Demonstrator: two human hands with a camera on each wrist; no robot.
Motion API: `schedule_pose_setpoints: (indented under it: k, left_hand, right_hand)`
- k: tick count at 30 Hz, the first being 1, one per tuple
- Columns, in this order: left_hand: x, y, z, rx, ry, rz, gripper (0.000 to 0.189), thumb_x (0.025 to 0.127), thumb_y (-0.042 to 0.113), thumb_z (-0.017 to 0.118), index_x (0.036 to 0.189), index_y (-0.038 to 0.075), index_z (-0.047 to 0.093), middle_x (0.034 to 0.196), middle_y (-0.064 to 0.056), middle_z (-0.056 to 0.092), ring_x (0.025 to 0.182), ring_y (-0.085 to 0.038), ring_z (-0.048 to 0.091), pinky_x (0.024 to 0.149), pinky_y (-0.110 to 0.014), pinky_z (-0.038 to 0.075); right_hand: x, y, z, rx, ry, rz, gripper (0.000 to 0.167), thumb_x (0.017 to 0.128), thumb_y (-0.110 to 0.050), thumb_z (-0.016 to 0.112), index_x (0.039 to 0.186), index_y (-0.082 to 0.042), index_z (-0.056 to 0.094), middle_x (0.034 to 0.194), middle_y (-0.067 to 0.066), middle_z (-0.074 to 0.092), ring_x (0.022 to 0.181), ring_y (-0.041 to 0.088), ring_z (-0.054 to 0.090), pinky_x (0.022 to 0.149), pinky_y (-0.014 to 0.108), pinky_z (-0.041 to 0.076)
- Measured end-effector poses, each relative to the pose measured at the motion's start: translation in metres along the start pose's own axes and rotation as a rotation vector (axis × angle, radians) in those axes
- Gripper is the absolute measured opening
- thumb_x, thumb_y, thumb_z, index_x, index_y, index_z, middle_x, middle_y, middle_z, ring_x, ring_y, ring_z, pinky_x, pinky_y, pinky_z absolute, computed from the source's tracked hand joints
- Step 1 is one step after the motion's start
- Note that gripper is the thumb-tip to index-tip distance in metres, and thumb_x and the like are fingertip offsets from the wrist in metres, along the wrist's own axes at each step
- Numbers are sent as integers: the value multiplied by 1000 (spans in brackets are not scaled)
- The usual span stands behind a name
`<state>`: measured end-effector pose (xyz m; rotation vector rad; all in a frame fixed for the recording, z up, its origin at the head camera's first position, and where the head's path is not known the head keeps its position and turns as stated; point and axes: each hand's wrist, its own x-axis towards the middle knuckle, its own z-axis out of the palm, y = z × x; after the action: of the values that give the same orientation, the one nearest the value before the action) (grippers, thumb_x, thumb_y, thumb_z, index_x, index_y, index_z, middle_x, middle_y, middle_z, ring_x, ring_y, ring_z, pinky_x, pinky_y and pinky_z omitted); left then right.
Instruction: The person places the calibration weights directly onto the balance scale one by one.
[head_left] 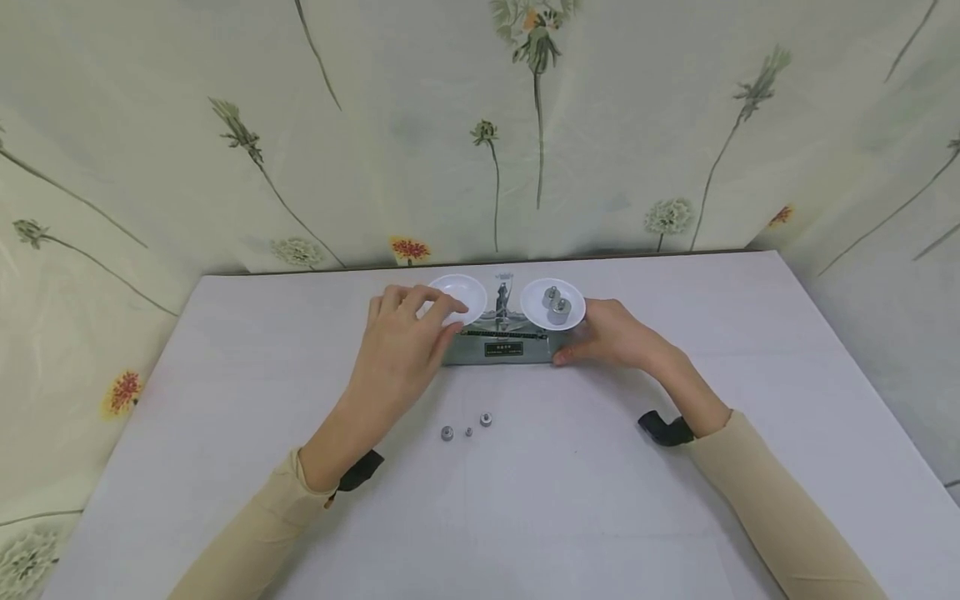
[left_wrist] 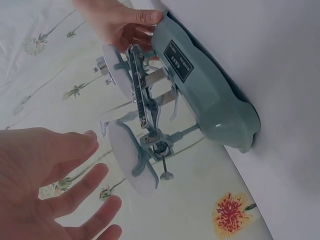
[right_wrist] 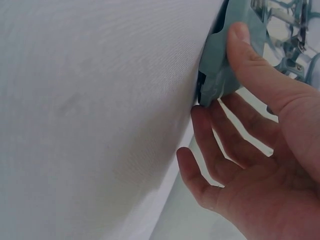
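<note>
A green balance scale (head_left: pixel 468 353) with two white pans stands near the back of the table. Two metal weights (head_left: pixel 558 312) sit together on its right pan (head_left: pixel 531 315). My left hand (head_left: pixel 397 342) hovers over the left pan (head_left: pixel 471 293), its fingers bent loosely and parted. In the left wrist view that hand (left_wrist: pixel 55 185) has nothing between thumb and fingers. My right hand (head_left: pixel 618 333) holds the right end of the base. Seen from the right wrist, the thumb (right_wrist: pixel 245 55) lies on the base's front, and other fingers reach around its end.
Three small metal weights, among them a larger one (head_left: pixel 486 419) and a tiny one (head_left: pixel 468 432), stand on the white table (head_left: pixel 555 517) in front of the scale. A flowered cloth (head_left: pixel 420 150) hangs behind the table's back edge. Black straps show at both wrists.
</note>
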<state>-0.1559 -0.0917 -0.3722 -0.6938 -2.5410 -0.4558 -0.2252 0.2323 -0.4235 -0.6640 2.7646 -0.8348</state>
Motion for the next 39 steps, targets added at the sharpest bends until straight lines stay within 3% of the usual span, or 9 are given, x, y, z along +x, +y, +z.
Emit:
schedule_pose_setpoints:
  k: [5, 13, 19, 28, 33, 39]
  left_hand:
    - [-5, 5, 0, 19, -3, 36, 13, 104, 22, 74, 116, 20, 76, 118, -5, 75, 115, -37, 63, 95, -51, 51]
    - [-11, 12, 3, 9, -28, 35, 14, 103, 23, 75, 116, 21, 77, 120, -5, 75, 113, -35, 64, 94, -50, 52]
    - [-18, 21, 1, -32, -81, 67, 16, 103, 22, 75, 118, 23, 74, 118, -1, 76, 110, -30, 63, 95, -47, 52]
    - [-30, 37, 5, -47, -191, 184, 20, 100, 25, 80, 118, 24, 74, 116, 1, 74, 108, -24, 61, 94, -41, 53]
    - [-36, 39, 9, -43, -266, 236, 23, 97, 25, 83, 117, 28, 73, 112, 5, 74, 102, -22, 58, 94, -38, 53]
    - [-39, 36, 15, -36, -285, 253, 21, 97, 26, 83, 116, 27, 73, 108, 5, 75, 98, -20, 58, 94, -38, 53]
  right_hand:
    - [0, 0, 0, -4, 6, -7, 78, 77, -23, 99, 144, -6, 63, 142, 17, 72, 143, 42, 60, 121, 60, 46]
    - [1, 1, 1, 10, 0, -9, 79, 77, -23, 99, 145, -6, 62, 143, 17, 71, 144, 42, 59, 122, 60, 45]
    - [0, 1, 1, 13, 6, -14, 79, 76, -22, 99, 144, -6, 63, 142, 17, 72, 143, 41, 60, 121, 60, 46]
    - [-1, -1, -1, 20, 3, 1, 78, 76, -23, 99, 144, -6, 63, 141, 16, 72, 142, 41, 61, 121, 60, 46]
    - [-1, 0, 0, 21, 0, 7, 79, 76, -24, 99, 144, -7, 64, 141, 16, 72, 142, 40, 61, 120, 60, 46]
    - [0, 0, 0, 18, 2, 10, 78, 76, -25, 100, 143, -7, 64, 139, 15, 73, 141, 39, 62, 120, 60, 47]
